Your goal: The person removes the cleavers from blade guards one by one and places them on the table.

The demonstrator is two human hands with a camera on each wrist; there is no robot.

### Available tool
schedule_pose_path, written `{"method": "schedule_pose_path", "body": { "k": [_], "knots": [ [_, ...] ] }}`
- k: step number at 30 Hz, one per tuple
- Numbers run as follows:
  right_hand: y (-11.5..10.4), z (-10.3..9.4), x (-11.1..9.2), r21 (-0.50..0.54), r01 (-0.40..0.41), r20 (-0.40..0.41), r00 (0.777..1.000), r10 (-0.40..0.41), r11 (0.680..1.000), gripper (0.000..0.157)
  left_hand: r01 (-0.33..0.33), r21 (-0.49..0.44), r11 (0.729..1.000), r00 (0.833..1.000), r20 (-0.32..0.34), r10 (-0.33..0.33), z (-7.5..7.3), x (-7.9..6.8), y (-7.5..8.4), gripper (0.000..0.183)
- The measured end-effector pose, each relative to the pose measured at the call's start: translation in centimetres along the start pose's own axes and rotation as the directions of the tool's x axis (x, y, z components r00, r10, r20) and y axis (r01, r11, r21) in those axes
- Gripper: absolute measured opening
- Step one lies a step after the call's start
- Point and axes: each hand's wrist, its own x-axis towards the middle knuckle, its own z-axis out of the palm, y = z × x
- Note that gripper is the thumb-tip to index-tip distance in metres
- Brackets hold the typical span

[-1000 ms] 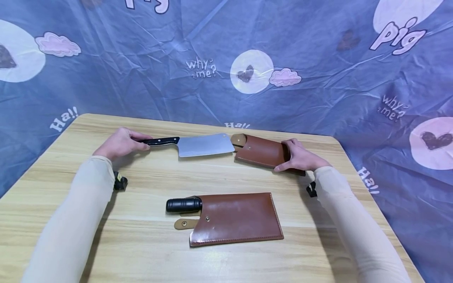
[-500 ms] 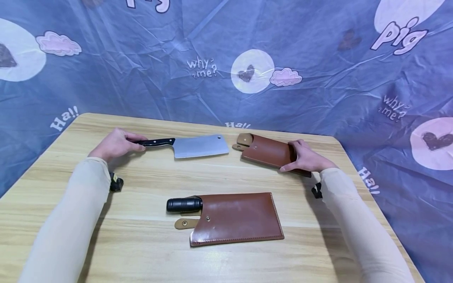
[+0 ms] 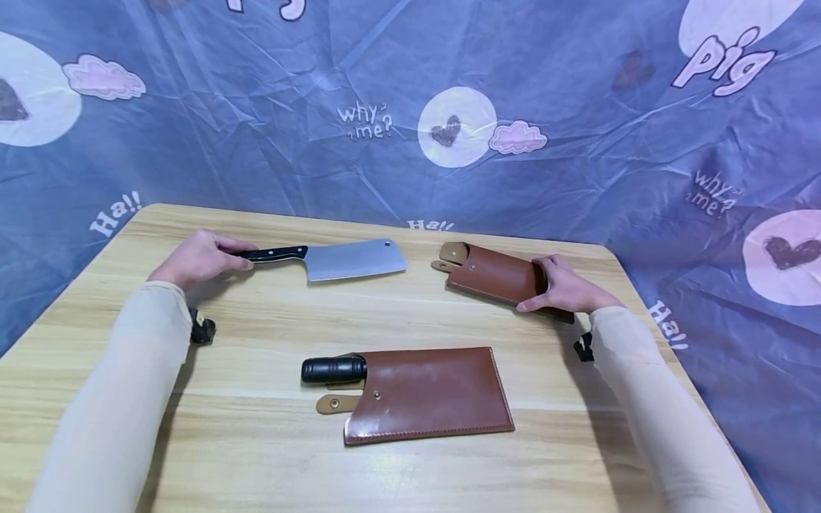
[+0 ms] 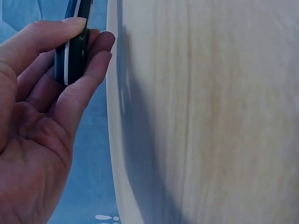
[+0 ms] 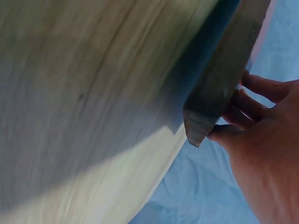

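At the back left, my left hand (image 3: 202, 260) pinches the black riveted handle of a cleaver (image 3: 355, 259). Its bare blade points right, with a small hole near the far corner. In the left wrist view, thumb and fingertips press the handle's (image 4: 72, 58) end from opposite sides. My right hand (image 3: 567, 288) grips the closed end of a brown leather knife sheath (image 3: 494, 274) at the back right. That sheath's mouth and tan strap face the blade, with a gap between. The right wrist view shows the sheath's edge (image 5: 217, 74) held between thumb and fingers.
Nearer the front lies a larger brown sheath (image 3: 436, 395) with a black knife handle (image 3: 333, 370) sticking out on its left and a loose tan snap strap (image 3: 336, 405). The wooden table (image 3: 256, 456) ends at a blue patterned cloth (image 3: 288, 142) behind.
The hands have drawn apart: the cleaver has shifted left and the smaller sheath right. A gap has opened between blade tip and sheath mouth, which met a second ago. The larger sheath stays put.
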Motion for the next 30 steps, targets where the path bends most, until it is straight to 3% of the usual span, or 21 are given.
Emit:
{"method": "schedule_pose_path", "body": {
  "k": [23, 30],
  "knots": [
    [1.0, 0.8, -0.2, 0.002, -0.013, 0.007, 1.0, 0.013, 1.0, 0.122, 0.056, 0.018, 0.998, 0.998, 0.033, -0.057, -0.6, 0.0, -0.3, 0.053],
    [1.0, 0.9, -0.2, -0.005, -0.003, 0.003, 1.0, 0.003, 1.0, 0.121, 0.036, 0.061, 0.997, 0.999, 0.038, -0.039, -0.6, 0.1, -0.5, 0.051]
  ]
}}
